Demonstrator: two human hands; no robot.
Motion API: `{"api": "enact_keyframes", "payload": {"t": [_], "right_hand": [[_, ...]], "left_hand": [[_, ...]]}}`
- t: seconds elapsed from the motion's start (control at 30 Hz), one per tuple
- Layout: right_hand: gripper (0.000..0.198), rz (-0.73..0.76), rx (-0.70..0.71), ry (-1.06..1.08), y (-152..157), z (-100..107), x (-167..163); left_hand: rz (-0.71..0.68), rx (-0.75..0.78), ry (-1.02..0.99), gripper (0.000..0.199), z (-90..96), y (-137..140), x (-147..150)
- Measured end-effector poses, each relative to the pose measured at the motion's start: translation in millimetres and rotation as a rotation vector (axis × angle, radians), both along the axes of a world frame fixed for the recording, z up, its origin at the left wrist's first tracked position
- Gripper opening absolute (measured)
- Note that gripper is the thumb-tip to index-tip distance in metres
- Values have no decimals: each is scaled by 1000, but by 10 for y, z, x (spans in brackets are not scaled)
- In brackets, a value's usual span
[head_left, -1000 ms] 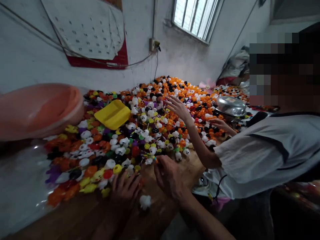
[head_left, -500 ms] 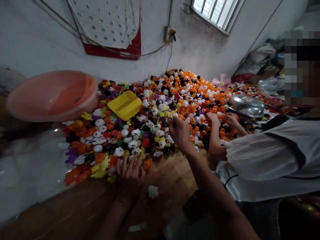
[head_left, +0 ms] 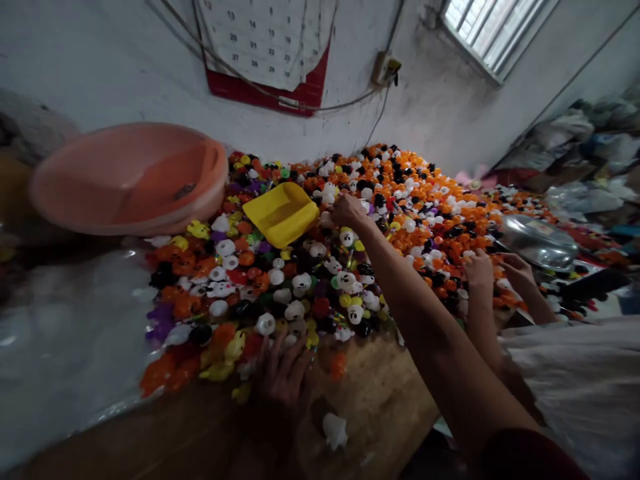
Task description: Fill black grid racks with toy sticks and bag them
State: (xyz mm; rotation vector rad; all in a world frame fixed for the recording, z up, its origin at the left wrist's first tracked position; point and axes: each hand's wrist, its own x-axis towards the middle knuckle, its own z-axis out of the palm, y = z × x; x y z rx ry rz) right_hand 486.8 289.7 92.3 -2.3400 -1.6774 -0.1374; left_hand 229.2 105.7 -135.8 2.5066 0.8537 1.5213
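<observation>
Small, glossy, multicoloured plastic figures (head_left: 302,283) look light, slippery; pinch sides. Your left hand (head_left: 284,368): fingers spread; right hand (head_left: 349,212): cannot tell finger hold.

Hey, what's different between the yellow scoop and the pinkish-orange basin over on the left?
The yellow scoop is small, while the pinkish-orange basin is much larger. The scoop has an angular outline; the basin has a rounded rim. The scoop lies among the small figures near the right hand, whereas the basin sits at the pile's left edge. Both look hollow and plastic.
</observation>
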Motion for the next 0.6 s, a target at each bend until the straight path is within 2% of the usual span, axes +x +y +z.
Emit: {"api": "enact_keyframes", "payload": {"t": [0.13,0.2,0.27,0.33,0.4,0.47,0.53,0.6], "right_hand": [[17,-66,103,26,-291,-4,-47],[17,-29,189,132,-616,-42,-121],[19,49,240,306,-1043,-170,-264],[23,141,232,434,-1537,-401,-477],[27,206,204,473,-2047,-704,-720],[29,207,179,493,-2511,-1036,-932],[28,205,162,490,-2864,-1357,-1068],[24,242,142,414,-3060,-1626,-1119]], "left_hand": [[-43,-16,5,21,-1,5,-2],[-48,-16,-10,20,22,6,-10],[-54,-28,-48,21,72,9,-16],[-78,-32,-71,21,142,20,-30],[-110,-14,-86,22,214,42,-64],[-120,-88,-85,26,282,54,-132],[-87,-116,-51,28,359,18,-243],[-65,-118,-8,28,453,-86,-396]]}}
